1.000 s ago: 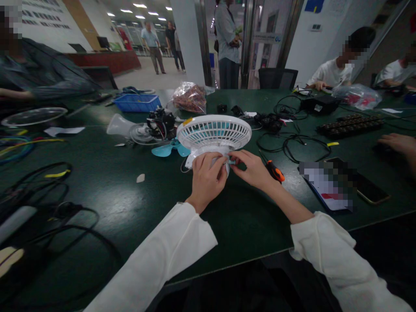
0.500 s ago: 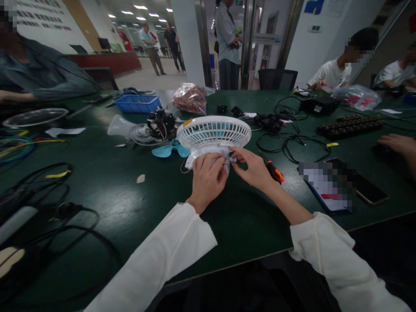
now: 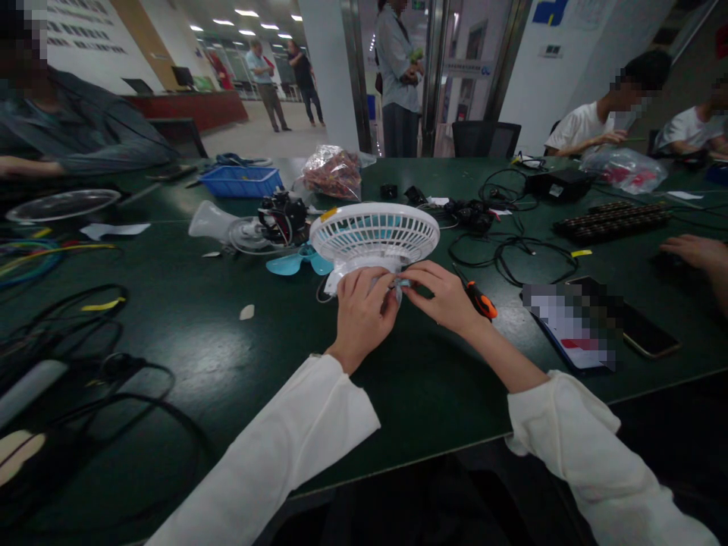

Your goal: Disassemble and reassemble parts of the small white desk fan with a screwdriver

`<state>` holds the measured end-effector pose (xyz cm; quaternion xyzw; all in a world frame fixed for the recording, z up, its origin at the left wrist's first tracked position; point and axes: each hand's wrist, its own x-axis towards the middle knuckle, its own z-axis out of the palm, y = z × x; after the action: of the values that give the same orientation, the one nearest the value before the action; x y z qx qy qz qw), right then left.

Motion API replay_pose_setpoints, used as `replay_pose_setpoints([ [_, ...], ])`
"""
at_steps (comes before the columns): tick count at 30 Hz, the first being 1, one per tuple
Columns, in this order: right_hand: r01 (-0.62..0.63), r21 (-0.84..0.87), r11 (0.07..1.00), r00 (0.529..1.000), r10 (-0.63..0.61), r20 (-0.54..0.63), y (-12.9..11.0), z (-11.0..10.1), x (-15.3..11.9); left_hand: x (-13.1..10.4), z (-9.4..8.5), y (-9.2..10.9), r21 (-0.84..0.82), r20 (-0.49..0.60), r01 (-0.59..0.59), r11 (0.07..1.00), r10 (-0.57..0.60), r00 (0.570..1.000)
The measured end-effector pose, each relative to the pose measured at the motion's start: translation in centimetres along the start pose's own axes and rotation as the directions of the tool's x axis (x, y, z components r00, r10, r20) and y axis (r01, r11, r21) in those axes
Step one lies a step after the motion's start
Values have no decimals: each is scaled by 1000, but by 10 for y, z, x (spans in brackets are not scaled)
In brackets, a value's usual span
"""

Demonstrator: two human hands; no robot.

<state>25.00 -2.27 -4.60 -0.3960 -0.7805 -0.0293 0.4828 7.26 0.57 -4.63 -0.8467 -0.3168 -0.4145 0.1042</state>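
Observation:
A white fan with a round grille (image 3: 375,231) lies on the dark green table (image 3: 273,402), blue blades showing through its slots. My left hand (image 3: 365,309) is wrapped round the fan's white lower part, just below the grille. On the right, my right hand (image 3: 437,296) pinches a small light-blue piece (image 3: 403,283) against that same part. Loose blue blades (image 3: 296,262) lie left of the fan, beside a motor with wires (image 3: 284,216) and a white base (image 3: 213,221).
An orange-black screwdriver (image 3: 482,300) lies right of my right hand, with two phones (image 3: 574,326) beyond. Behind are a blue basket (image 3: 242,181), a plastic bag (image 3: 333,173) and black cables (image 3: 506,254). Several people sit or stand around the table.
My right hand has moved slightly left with the light-blue piece, closer to my left hand. At the back right, a seated person has raised a hand.

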Motion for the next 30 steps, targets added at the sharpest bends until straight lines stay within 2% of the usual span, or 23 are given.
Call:
replay_pose_setpoints([
  [6, -46, 29, 999, 997, 47, -63, 1, 1, -1, 0, 1, 0, 5, -2, 3, 1000, -3, 1000],
  [12, -37, 102, 994, 997, 44, -68, -1, 1, 0, 1, 1, 1, -1, 9, 1, 1000, -1, 1000],
  [18, -81, 104, 991, 993, 90, -77, -5, -1, 1, 1, -1, 1, 10, 12, 13, 1000, -13, 1000],
  [25, -198, 77, 977, 944, 211, -253, -7, -10, 5, 5, 1, 3, -11, 4, 59, 998, -59, 998],
  [30, -204, 65, 977, 956, 213, -201, -2, -8, 5, 7, 2, 3, -64, -2, 72, 995, -72, 997],
])
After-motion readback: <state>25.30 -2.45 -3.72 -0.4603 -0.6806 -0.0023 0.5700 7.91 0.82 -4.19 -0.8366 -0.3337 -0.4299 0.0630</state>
